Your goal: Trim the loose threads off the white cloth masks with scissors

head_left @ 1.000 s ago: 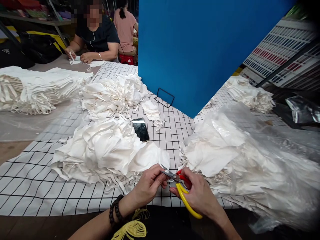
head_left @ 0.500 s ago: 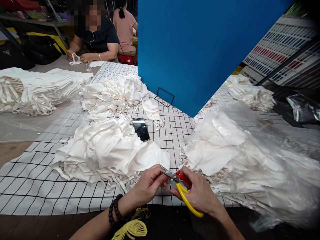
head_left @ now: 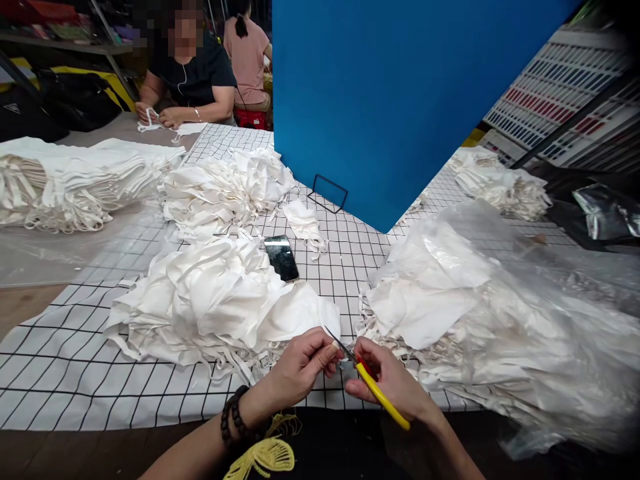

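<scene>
My right hand [head_left: 387,381] grips a pair of scissors [head_left: 377,392] with red and yellow handles. Their narrow metal blades point up and left, right against the fingertips of my left hand [head_left: 307,365]. That left hand is closed in a pinch; whatever lies between its fingers is too small or hidden to make out. Just beyond it rests a loose pile of white cloth pieces [head_left: 210,293] with thin straps. To the right of my right hand, a second heap of white cloth pieces [head_left: 420,310] lies partly under a clear plastic bag [head_left: 525,320].
A phone [head_left: 281,257] and one small cloth piece [head_left: 303,220] lie on the checked tablecloth [head_left: 335,267]. A big blue panel [head_left: 390,100] stands behind them. More white cloth stacks [head_left: 85,177] sit at the left. Across the table a person [head_left: 195,87] handles white cloth.
The scissors have rolled in my right hand, so the yellow handle shows more edge-on and the blades have swung slightly. My left hand stays pinched in nearly the same place.
</scene>
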### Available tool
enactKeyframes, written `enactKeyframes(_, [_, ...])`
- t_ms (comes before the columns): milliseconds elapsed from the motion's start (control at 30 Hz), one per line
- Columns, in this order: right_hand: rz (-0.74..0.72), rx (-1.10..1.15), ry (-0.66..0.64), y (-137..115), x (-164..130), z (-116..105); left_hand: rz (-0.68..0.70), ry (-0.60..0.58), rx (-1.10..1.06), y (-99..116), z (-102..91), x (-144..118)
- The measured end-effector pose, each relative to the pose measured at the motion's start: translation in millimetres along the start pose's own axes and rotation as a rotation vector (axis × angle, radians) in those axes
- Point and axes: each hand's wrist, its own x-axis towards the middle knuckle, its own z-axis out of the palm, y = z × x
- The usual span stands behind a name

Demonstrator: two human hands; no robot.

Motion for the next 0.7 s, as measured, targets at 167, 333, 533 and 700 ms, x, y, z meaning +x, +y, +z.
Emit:
enactKeyframes(167, [-0.010, -0.046, -0.063, -7, -5, -7, 0.011, -0.026, 0.017, -2, -0.4, -1])
enactKeyframes(333, [0.000, -0.165, -0.006, -14, -6, -7, 0.042, -0.045, 0.115, 5, -2.4, 0])
enactKeyframes(533, [0.015, -0.200, 0.003, -17, -6, -4, 0.027, -0.066, 0.161, 10, -4.2, -3])
enactKeyframes(700, [0.000, -0.213, 0.049, -15, -7, -2, 0.022, -0.055, 0.131, 9, -2.8, -4])
